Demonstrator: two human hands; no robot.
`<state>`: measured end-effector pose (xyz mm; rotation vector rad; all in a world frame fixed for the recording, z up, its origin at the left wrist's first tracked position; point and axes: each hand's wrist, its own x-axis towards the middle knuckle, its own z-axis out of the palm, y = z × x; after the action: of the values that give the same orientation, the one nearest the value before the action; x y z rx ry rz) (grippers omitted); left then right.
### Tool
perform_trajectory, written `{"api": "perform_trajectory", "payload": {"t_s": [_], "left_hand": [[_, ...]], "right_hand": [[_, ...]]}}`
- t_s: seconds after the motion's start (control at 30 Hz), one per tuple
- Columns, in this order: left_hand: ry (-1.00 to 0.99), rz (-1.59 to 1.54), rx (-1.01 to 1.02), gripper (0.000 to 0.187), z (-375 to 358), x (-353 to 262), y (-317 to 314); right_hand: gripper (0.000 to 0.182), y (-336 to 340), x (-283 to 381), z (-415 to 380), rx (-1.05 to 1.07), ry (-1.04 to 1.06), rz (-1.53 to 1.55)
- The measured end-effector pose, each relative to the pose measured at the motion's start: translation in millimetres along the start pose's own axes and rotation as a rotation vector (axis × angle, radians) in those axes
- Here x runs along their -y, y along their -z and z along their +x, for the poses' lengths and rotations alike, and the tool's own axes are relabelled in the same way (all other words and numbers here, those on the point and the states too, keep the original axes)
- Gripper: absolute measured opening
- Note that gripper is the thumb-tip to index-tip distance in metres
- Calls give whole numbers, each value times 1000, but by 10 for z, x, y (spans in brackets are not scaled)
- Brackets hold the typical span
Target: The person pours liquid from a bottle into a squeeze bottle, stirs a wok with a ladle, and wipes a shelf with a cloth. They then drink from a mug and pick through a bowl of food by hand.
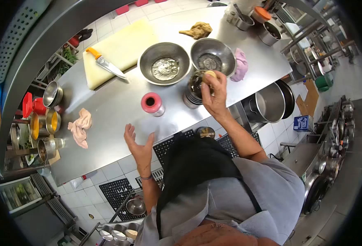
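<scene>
Long metal table, shiny top. L side, back: pale cutting board w/ orange-handled knife lying on it, tip past bd edge. Ctr back: 2 metal bowls side by side, L bowl & R bowl. Lilac cloth just beside R bowl; crumpled brown cloth behind. Ctr front: pink-topped bottle, upright; ridged container to its R, part hidden, base contact unclear. Pale pink cloth bunched nr L end. Far R corner: small pot, bigger pot, orange-lidded tub
</scene>
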<state>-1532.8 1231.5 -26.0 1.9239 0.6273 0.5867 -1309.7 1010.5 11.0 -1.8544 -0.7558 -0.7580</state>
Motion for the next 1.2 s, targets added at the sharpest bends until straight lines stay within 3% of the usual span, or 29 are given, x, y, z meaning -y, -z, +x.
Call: {"api": "perform_trajectory", "payload": {"t_s": [0.1, 0.17, 0.23, 0.3, 0.4, 0.43, 0.57, 0.6, 0.67, 0.7, 0.73, 0.87, 0.93, 1.13, 1.2], "left_hand": [[-13, -11, -72, 93, -136, -61, 78], [-20, -22, -163, 86, -268, -140, 109], [-15, 8, -225, 84, -438, -169, 182], [19, 16, -250, 77, -616, -128, 161], [87, 76, -248, 67, -940, -47, 102], [80, 94, -222, 64, -1037, -66, 71], [66, 129, -149, 55, -1393, -274, -51], [50, 141, -140, 54, -1499, -289, -62], [13, 165, -133, 52, -1747, -339, -67], [-7, 175, -139, 51, -1880, -383, -66], [-26, 185, -148, 49, -2011, -397, -68], [81, 170, -238, 47, -2687, -418, -125], [134, 182, -257, 44, -3011, -417, -179], [225, 110, -277, 41, -3648, -271, -223], [182, 131, -307, 41, -3734, -203, -196]], "right_hand": [[44, 242, -65, -1, 22, 16, 151], [41, 376, -362, -161, -73, -153, 256], [32, 588, -599, -208, -146, -347, 151], [23, 742, -896, -312, -46, -492, 41], [17, 832, -1038, -506, 125, -573, 146], [25, 861, -956, -479, 286, -588, 89], [72, 687, -518, -212, 391, -261, 206], [82, 606, -546, -191, 452, -331, 301], [80, 508, -567, -192, 516, -416, 364], [75, 494, -525, -124, 532, -348, 280], [66, 522, -432, -54, 567, -413, 280], [38, 504, -516, -59, 589, -328, 166], [35, 390, -878, -79, 631, -421, 266], [54, 415, -255, -26, 683, -626, 309], [46, 463, -157, -52, 683, -569, 396]]}}
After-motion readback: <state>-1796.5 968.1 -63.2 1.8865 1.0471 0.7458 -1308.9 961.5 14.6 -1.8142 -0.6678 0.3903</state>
